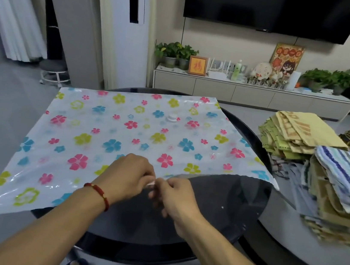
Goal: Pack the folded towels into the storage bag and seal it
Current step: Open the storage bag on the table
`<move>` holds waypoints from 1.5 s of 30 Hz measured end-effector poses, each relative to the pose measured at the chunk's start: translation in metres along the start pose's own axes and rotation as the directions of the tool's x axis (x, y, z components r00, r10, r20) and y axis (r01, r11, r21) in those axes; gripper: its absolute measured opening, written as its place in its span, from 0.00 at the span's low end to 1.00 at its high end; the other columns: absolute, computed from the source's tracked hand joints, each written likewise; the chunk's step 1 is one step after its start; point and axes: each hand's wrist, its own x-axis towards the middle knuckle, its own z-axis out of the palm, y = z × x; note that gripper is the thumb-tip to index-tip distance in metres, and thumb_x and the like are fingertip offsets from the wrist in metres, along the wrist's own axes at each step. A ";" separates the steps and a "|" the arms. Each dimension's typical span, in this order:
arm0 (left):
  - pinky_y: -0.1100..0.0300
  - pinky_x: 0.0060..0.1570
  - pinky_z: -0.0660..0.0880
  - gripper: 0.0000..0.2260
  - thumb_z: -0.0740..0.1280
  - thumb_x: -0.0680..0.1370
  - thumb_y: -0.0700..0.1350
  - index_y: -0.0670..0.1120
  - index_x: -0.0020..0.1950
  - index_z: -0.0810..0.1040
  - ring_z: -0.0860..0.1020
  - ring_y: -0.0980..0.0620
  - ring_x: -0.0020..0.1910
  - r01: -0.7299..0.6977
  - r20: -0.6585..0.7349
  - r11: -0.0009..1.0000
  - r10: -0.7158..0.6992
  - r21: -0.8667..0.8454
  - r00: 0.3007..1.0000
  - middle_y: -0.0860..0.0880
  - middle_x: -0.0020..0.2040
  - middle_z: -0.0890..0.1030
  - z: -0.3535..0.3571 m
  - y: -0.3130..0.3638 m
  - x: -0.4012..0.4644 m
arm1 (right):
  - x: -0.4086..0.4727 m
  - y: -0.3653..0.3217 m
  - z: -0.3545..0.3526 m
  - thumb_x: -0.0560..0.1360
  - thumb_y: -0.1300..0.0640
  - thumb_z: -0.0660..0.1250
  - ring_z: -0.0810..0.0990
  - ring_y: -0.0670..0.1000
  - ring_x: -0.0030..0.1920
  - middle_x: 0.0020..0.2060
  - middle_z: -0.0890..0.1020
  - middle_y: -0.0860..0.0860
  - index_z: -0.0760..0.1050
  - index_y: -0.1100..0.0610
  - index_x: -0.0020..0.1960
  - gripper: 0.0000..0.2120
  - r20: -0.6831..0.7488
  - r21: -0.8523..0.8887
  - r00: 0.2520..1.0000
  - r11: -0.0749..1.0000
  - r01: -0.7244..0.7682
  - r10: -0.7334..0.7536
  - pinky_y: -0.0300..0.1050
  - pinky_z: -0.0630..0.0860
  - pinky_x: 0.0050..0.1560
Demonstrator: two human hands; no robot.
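The bag [124,134], a clear plastic sheet printed with flowers, lies flat on the round dark table [215,205], valve [172,117] upward and near the far edge, with its left near corner overhanging the table rim. This flat layout puts the open end toward the person, within reach of both hands, and keeps the two plastic layers unwrinkled so the mouth can be found and parted. It holds nothing yet. The towels [328,183] sit in folded stacks on a second surface to the right, well apart from the bag and untouched; the position suits a right-hand pickup once the mouth is open. Both forearms enter from the bottom of the frame and converge at the middle of the near edge. The left hand [128,176], with a red bracelet [99,193] at the wrist, is palm down with fingers curled and fingertips pinching the edge. The right hand [173,196] meets it almost fingertip to fingertip, fingers also curled onto the same edge. The edge to the right of the hands is raised off the table. The contact point is blurred, so whether the fingers grip one layer or both cannot be determined. Judged step: separating the layers at the mouth; packing and sealing are not yet begun.
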 end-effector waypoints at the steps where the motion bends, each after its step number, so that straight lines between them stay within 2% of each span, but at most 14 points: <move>1: 0.51 0.50 0.77 0.08 0.65 0.78 0.48 0.52 0.47 0.84 0.79 0.50 0.47 0.008 -0.020 1.000 -0.008 0.003 1.000 0.53 0.46 0.83 0.000 0.003 -0.001 | 0.000 -0.001 0.000 0.80 0.57 0.64 0.76 0.47 0.25 0.30 0.85 0.50 0.83 0.58 0.38 0.14 -0.013 0.019 1.000 1.000 -0.007 0.007 0.38 0.64 0.21; 8: 0.51 0.46 0.76 0.06 0.65 0.76 0.42 0.47 0.49 0.80 0.79 0.42 0.48 0.129 -0.154 0.970 -0.098 0.204 0.983 0.48 0.50 0.79 0.000 0.021 0.001 | -0.003 0.000 0.000 0.74 0.59 0.66 0.71 0.46 0.20 0.25 0.82 0.51 0.80 0.57 0.32 0.13 -0.055 0.052 0.995 0.996 -0.079 0.082 0.35 0.60 0.19; 12: 0.52 0.44 0.72 0.10 0.63 0.76 0.35 0.43 0.54 0.77 0.79 0.41 0.51 0.189 -0.311 0.974 -0.143 0.122 0.939 0.45 0.54 0.78 -0.007 0.004 0.011 | -0.017 0.004 0.000 0.71 0.56 0.65 0.72 0.47 0.20 0.23 0.81 0.51 0.82 0.60 0.33 0.12 0.068 -0.095 0.986 0.985 -0.143 0.150 0.35 0.60 0.19; 14: 0.53 0.48 0.74 0.11 0.61 0.77 0.34 0.44 0.57 0.76 0.78 0.42 0.52 0.121 -0.280 0.988 -0.091 0.093 0.956 0.45 0.55 0.78 -0.005 -0.001 0.012 | -0.021 0.002 -0.007 0.72 0.52 0.63 0.77 0.48 0.24 0.25 0.83 0.50 0.81 0.59 0.33 0.14 0.059 -0.337 0.998 0.942 -0.003 0.024 0.40 0.71 0.23; 16: 0.49 0.50 0.75 0.14 0.61 0.77 0.32 0.47 0.59 0.72 0.77 0.41 0.50 0.041 -0.233 0.999 -0.038 0.007 0.972 0.45 0.53 0.77 -0.003 -0.001 0.008 | -0.025 0.002 -0.014 0.75 0.47 0.64 0.81 0.53 0.33 0.31 0.83 0.49 0.78 0.57 0.36 0.15 0.028 -0.689 0.950 0.683 0.243 -0.311 0.47 0.78 0.34; 18: 0.47 0.46 0.76 0.16 0.60 0.76 0.33 0.53 0.55 0.67 0.75 0.42 0.44 -0.050 -0.200 0.997 0.036 -0.066 0.979 0.46 0.48 0.75 -0.003 0.001 -0.001 | -0.028 0.001 -0.017 0.77 0.46 0.65 0.80 0.54 0.36 0.42 0.81 0.46 0.76 0.52 0.42 0.10 0.158 -0.797 0.777 0.386 0.465 -0.610 0.49 0.77 0.34; 20: 0.48 0.42 0.76 0.14 0.60 0.74 0.34 0.54 0.48 0.67 0.73 0.43 0.41 -0.151 -0.159 0.986 0.137 -0.075 0.978 0.49 0.44 0.73 -0.004 0.002 -0.007 | -0.027 -0.006 -0.021 0.80 0.49 0.64 0.81 0.54 0.39 0.57 0.78 0.45 0.77 0.51 0.55 0.08 0.300 -0.780 0.689 0.246 0.575 -0.660 0.51 0.79 0.34; 24: 0.55 0.55 0.76 0.16 0.64 0.76 0.31 0.47 0.58 0.82 0.78 0.44 0.54 -0.118 -0.134 0.993 0.118 0.008 0.984 0.47 0.55 0.79 -0.001 0.004 -0.005 | -0.020 -0.010 -0.032 0.83 0.52 0.57 0.84 0.56 0.47 0.65 0.77 0.46 0.71 0.51 0.69 0.15 0.269 -0.911 0.797 0.126 0.393 -0.541 0.47 0.75 0.36; 31: 0.51 0.60 0.73 0.19 0.66 0.75 0.30 0.39 0.65 0.78 0.76 0.40 0.59 0.110 -0.381 0.993 -0.091 0.028 0.920 0.40 0.61 0.77 -0.010 -0.002 0.012 | -0.045 0.003 -0.033 0.77 0.53 0.60 0.81 0.63 0.59 0.66 0.81 0.48 0.52 0.46 0.82 0.35 0.164 -0.784 0.960 0.561 0.267 -0.228 0.56 0.75 0.55; 33: 0.46 0.60 0.71 0.16 0.68 0.75 0.34 0.44 0.61 0.81 0.72 0.40 0.63 0.029 -0.376 0.987 0.032 0.156 0.926 0.42 0.66 0.75 -0.009 -0.001 0.012 | -0.045 -0.002 -0.039 0.79 0.54 0.59 0.82 0.61 0.56 0.65 0.83 0.47 0.47 0.44 0.83 0.37 0.202 -0.710 0.958 0.643 0.286 -0.203 0.55 0.79 0.59; 36: 0.42 0.67 0.62 0.19 0.67 0.74 0.41 0.54 0.64 0.78 0.65 0.45 0.71 -0.205 -0.114 0.891 0.272 0.405 0.956 0.52 0.73 0.70 0.005 0.014 0.008 | -0.040 -0.005 -0.045 0.78 0.56 0.57 0.85 0.58 0.37 0.47 0.87 0.51 0.43 0.40 0.83 0.39 0.255 -0.622 0.947 0.717 0.314 -0.194 0.54 0.84 0.48; 40: 0.44 0.73 0.55 0.22 0.66 0.77 0.54 0.52 0.71 0.71 0.66 0.51 0.71 -0.202 -0.047 0.917 0.231 0.344 0.972 0.53 0.71 0.71 0.015 0.020 0.016 | -0.029 -0.003 -0.053 0.77 0.53 0.56 0.85 0.49 0.26 0.33 0.87 0.51 0.47 0.39 0.81 0.36 0.150 -0.565 0.978 0.799 0.205 -0.144 0.43 0.79 0.31; 42: 0.44 0.71 0.60 0.26 0.68 0.74 0.59 0.51 0.70 0.72 0.69 0.49 0.69 -0.143 -0.158 0.940 0.198 0.309 0.967 0.52 0.70 0.72 0.011 0.018 0.019 | -0.028 0.000 -0.055 0.77 0.52 0.58 0.85 0.49 0.26 0.34 0.88 0.50 0.45 0.34 0.80 0.38 0.116 -0.416 0.992 0.905 0.094 -0.049 0.39 0.76 0.25; 45: 0.45 0.65 0.70 0.33 0.72 0.69 0.63 0.49 0.69 0.71 0.73 0.46 0.63 -0.028 -0.299 0.974 0.096 0.223 0.949 0.49 0.68 0.73 0.004 0.018 0.023 | -0.033 0.007 -0.053 0.75 0.53 0.63 0.87 0.56 0.28 0.54 0.84 0.49 0.50 0.26 0.75 0.37 0.104 -0.126 0.991 0.989 -0.074 0.087 0.38 0.74 0.23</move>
